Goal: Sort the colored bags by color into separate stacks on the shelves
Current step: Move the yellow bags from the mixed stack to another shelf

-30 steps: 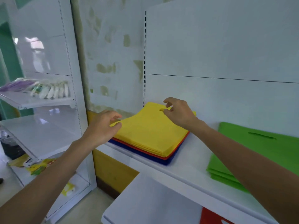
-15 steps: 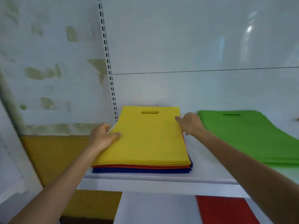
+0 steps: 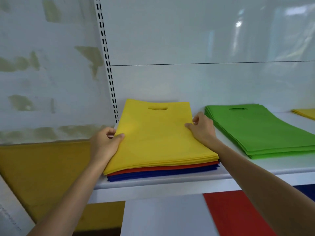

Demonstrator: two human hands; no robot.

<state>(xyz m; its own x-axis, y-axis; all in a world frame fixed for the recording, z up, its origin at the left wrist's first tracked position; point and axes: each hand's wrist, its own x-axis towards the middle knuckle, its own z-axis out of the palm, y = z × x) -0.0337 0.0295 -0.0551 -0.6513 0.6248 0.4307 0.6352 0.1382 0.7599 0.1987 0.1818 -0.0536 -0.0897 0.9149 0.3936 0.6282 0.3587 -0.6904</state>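
Two hands on one mixed pile of bags.

Item 1: the mixed pile lies at the left end of the upper shelf [image 3: 170, 182], close beside the slotted post [image 3: 107, 65].
- Top layer: yellow bags [image 3: 158, 138], lying flat, handle slot toward the back panel [image 3: 187, 40].
- Middle layer: a thin band of red bags [image 3: 162, 168].
- Bottom layer: blue bags [image 3: 162, 174], resting on the shelf board.
- The front edges lie near the shelf lip, the blue layer set slightly back.

Left hand [image 3: 105, 143]: at the pile's left edge. The thumb is laid on top of the yellow bags and the fingers are curled round the edge beneath. How many layers sit in the grip cannot be told.

Right hand [image 3: 202, 128]: at the pile's right edge. The thumb is on top and the fingers are bent round the side, gripping the yellow layer in the same way. Both forearms reach in from the lower corners of the view.

Item 2: green bags [image 3: 259, 132], a separate stack on the same shelf to the right of the mixed pile and apart from it. The right hand is in the gap between them. Handle slot toward the back.

Item 3: a second lot of yellow [image 3: 305, 113] at the far right edge, with only a corner in view.

Item 4: the lower shelf [image 3: 162, 217] carries a red stack [image 3: 235, 213] on its right side. A dark blue sliver [image 3: 305, 189] shows beyond it, mostly hidden by the right forearm.

Surroundings: the wall [image 3: 42, 82] to the left has patchy white paint above and a yellow band below.
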